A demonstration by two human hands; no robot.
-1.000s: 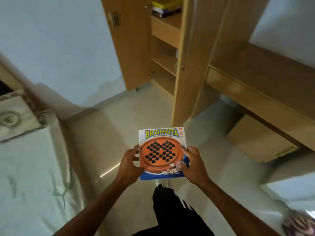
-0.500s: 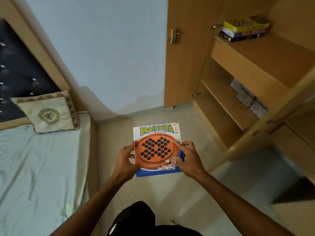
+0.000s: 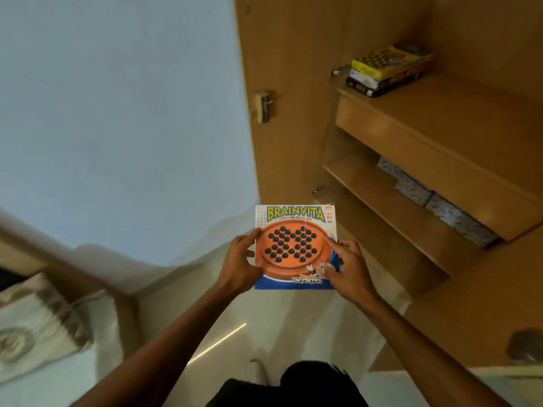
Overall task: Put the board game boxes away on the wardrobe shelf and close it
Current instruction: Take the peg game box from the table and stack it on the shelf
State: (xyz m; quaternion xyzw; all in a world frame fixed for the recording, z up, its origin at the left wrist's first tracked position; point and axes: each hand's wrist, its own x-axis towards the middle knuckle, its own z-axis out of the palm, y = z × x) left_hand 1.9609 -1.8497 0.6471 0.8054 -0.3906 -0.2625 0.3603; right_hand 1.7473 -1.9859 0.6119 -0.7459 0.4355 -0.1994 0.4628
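Observation:
I hold a Brainvita box [image 3: 293,230], orange disc with black pegs on its cover, flat in front of me at chest height. My left hand [image 3: 239,264] grips its left edge and my right hand [image 3: 348,270] grips its right edge. The wooden wardrobe stands open ahead to the right. On its upper shelf [image 3: 458,124] lies a stack of board game boxes [image 3: 388,69], a yellow one on top. The held box is below and left of that shelf, in front of the lower shelves.
The open wardrobe door [image 3: 288,83] with a metal latch [image 3: 263,105] stands to the left of the shelves. Patterned grey boxes [image 3: 435,198] sit on a lower shelf. A second door with a round knob [image 3: 526,346] is at the right. A bed with a pillow [image 3: 32,324] lies at the left.
I have come closer to the wardrobe and the view has turned right, so the shelves fill more of the right side. The box stays gripped in both hands.

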